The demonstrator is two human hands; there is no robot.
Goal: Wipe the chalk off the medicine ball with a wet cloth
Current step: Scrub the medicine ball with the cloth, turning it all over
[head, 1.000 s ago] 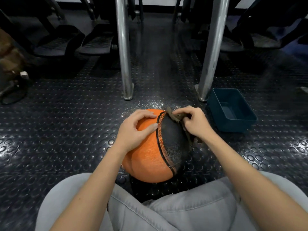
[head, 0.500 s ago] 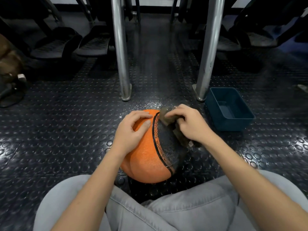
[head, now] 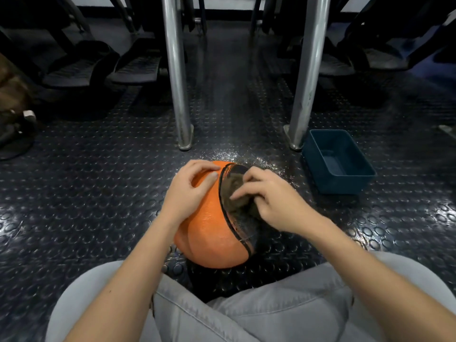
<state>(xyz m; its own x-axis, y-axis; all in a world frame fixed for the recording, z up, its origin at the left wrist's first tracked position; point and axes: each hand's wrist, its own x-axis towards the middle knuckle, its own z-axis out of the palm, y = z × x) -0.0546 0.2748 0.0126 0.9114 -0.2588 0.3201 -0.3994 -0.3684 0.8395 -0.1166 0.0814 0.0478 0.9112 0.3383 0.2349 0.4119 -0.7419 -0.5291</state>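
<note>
An orange and black medicine ball [head: 209, 230] sits on the studded floor between my knees. My left hand [head: 190, 191] rests on its orange top with the fingers bent over the surface, steadying it. A dark brownish cloth [head: 238, 191] lies on the black panel, which carries pale chalk specks along the seam. My right hand [head: 269, 198] grips the cloth and presses it against that black panel. Most of the ball's right side is hidden behind my right hand and forearm.
A dark teal plastic tub [head: 340, 161] stands on the floor to the right of the ball. Two metal posts [head: 177, 77] [head: 306, 77] rise just beyond the ball. Pale specks dot the floor [head: 246, 156] behind the ball. Black pedals and machine parts fill the back.
My right hand has slid the cloth from the far top edge of the ball toward me and leftward across the black panel. My left hand stays on the orange side.
</note>
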